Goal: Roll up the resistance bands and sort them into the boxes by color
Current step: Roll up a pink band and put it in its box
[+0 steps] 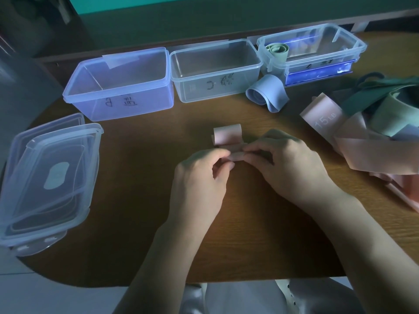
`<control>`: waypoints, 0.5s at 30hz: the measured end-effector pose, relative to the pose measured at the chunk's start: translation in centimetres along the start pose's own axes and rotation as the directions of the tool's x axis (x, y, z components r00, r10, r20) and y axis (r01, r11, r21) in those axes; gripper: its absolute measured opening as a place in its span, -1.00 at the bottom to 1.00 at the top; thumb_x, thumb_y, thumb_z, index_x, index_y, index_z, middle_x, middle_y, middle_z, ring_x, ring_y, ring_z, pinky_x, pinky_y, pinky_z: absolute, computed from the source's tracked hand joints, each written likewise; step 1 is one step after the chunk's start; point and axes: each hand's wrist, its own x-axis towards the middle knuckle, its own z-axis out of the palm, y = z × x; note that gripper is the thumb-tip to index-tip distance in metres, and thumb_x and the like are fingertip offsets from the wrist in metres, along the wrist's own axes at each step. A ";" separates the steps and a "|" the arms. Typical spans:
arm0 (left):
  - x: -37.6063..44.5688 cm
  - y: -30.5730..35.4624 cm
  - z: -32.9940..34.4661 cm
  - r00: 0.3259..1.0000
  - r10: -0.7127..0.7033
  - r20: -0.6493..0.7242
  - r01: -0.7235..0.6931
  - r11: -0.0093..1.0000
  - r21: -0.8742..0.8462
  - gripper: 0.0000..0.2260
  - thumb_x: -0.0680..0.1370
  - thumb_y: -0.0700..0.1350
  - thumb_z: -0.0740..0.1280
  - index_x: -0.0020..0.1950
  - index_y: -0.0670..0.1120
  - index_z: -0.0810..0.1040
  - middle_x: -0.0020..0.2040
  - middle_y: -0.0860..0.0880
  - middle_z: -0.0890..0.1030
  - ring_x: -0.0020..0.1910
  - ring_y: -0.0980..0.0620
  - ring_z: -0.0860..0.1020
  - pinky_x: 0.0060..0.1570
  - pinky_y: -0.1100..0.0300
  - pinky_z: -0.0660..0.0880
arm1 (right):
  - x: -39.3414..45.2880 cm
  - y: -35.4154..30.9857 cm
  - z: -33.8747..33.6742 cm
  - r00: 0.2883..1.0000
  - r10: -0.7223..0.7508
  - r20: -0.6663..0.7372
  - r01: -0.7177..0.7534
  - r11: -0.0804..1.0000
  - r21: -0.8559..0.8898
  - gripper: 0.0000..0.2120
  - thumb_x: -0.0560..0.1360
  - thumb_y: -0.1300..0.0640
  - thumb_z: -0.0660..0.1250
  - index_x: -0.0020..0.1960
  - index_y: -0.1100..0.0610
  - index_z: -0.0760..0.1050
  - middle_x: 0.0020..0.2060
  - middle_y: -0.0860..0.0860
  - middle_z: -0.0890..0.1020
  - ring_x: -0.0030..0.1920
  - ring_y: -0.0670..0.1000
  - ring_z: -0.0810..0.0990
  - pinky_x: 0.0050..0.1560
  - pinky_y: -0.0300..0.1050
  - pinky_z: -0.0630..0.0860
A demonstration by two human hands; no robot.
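Left hand: the left hand (199, 175) sits low in the middle of the brown wooden bench (140, 200). Its fingers curl in and pinch the near end of the pale pink stretchy band (226, 135).
Right hand: the right hand (288, 164) is just beside the left one. Its fingers pinch the same end of the pink band from the other side.
Pink band: it lies on the bench in the middle. The near end is a small tight roll between the two hands. The far end curls up in a loose loop just past the fingers.
Boxes: three clear plastic boxes stand in a row at the back of the bench. The big clear box on the left (118, 87) and the clear middle box (215, 71) each have dark writing on the front. The clear box on the right (317, 48) holds a rolled pale green band (277, 49) in its left corner.
Blue band: a loosely rolled light blue band (266, 92) lies on the bench, just in front of the right box.
Pile: a heap of loose pink, green and dark green bands (367, 123) lies at the right edge of the bench. One pink band there shows "15 LB".
Lids: a stack of clear plastic lids (47, 180) lies on the left side of the bench.
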 end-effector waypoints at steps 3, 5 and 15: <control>0.2 0.0 0.0 1.000 -0.008 0.004 0.008 0.999 0.035 -0.81 0.52 -0.04 0.51 0.13 0.02 0.71 -0.01 0.10 0.71 -0.18 0.27 0.50 -0.25 0.66 0.30 | 0.0 -0.1 0.2 1.000 0.007 -0.018 -0.007 1.000 -0.009 -0.80 0.56 -0.14 0.36 0.09 -0.11 0.67 -0.06 -0.13 0.57 -0.18 -0.08 0.52 -0.32 -0.08 0.50; 0.4 -0.1 0.1 1.000 -0.020 0.007 0.019 0.998 0.052 -0.79 0.53 -0.02 0.50 0.15 0.03 0.71 0.00 0.09 0.70 -0.17 0.23 0.51 -0.18 0.61 0.29 | 0.0 -0.2 0.4 0.999 0.023 -0.036 -0.022 1.000 0.005 -0.83 0.57 -0.13 0.36 0.09 -0.13 0.65 -0.04 -0.16 0.57 -0.16 -0.08 0.54 -0.31 -0.07 0.52; 1.8 -0.8 0.7 1.000 0.007 -0.005 -0.006 0.996 0.092 -0.80 0.59 -0.01 0.40 0.18 0.01 0.71 -0.02 -0.05 0.62 -0.10 -0.03 0.59 -0.16 0.04 0.60 | 0.4 0.0 0.9 1.000 0.025 -0.012 -0.026 0.999 -0.038 -0.78 0.55 -0.06 0.40 0.19 -0.14 0.62 0.07 -0.16 0.56 -0.12 -0.12 0.48 -0.27 -0.12 0.42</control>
